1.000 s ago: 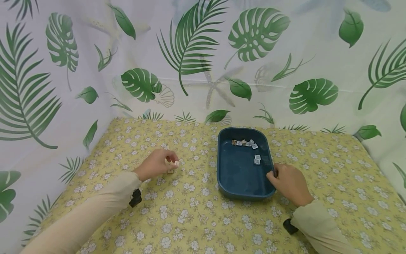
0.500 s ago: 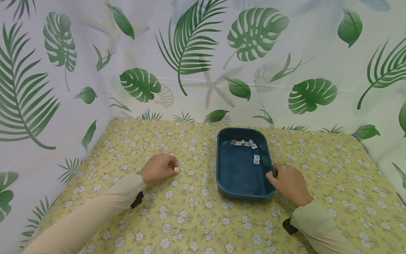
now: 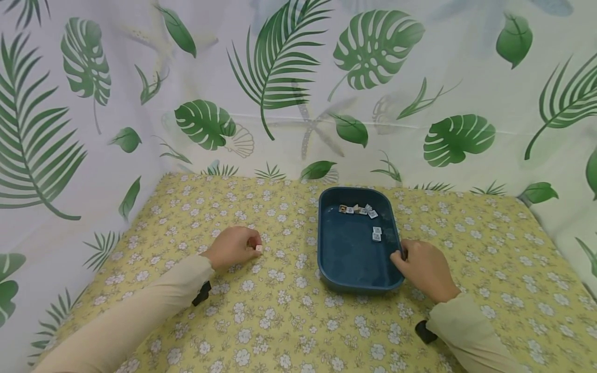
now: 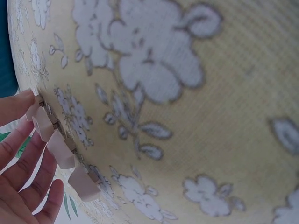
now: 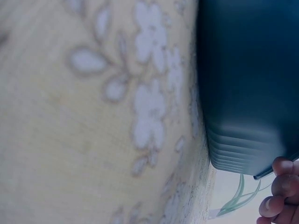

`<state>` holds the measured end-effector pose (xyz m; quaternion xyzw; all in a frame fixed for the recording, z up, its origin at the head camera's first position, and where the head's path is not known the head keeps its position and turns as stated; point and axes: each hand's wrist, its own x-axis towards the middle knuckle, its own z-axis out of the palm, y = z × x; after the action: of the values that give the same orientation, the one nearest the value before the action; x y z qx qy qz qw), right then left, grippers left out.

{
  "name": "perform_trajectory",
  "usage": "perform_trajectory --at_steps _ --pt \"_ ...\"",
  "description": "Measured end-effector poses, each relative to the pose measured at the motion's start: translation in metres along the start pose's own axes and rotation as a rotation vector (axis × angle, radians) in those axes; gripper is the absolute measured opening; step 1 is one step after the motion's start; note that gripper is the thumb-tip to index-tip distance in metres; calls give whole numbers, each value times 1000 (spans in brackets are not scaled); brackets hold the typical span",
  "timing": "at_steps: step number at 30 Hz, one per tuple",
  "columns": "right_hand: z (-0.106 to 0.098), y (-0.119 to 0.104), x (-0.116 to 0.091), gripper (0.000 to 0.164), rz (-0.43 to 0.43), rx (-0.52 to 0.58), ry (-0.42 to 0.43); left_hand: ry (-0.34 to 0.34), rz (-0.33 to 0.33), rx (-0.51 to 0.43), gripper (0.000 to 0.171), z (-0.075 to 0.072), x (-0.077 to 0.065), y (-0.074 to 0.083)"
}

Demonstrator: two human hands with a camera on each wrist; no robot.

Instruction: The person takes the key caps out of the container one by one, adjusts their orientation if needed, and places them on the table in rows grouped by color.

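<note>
My left hand is low over the cloth, left of the tray. Its thumb and index finger pinch a small cream block at the end of a short row. Several similar cream pieces stand in line beside the other fingers in the left wrist view, mostly hidden by the hand in the head view. My right hand grips the right rim of a dark blue tray, thumb over the edge. In the right wrist view, curled fingertips show beneath the rim.
Inside the tray lie several small white printed pieces, some in a row near its far end with a brown one. A yellow floral cloth covers the table. Leaf-printed sheets hang behind and at the sides.
My left hand has come down slightly, bringing the pinched block from above the cloth to the row. The right hand and tray have stayed in place.
</note>
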<state>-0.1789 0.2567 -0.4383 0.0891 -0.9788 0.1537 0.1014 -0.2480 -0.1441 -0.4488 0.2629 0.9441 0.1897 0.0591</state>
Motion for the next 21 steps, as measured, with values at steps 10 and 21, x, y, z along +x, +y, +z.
perform_trajectory --at_steps 10,21 --pt "0 0 0 33 -9 1 12 -7 -10 0 8 2 1 -1" --pt "-1 0 0 32 0 0 0 -42 -18 48 18 -13 4 4"
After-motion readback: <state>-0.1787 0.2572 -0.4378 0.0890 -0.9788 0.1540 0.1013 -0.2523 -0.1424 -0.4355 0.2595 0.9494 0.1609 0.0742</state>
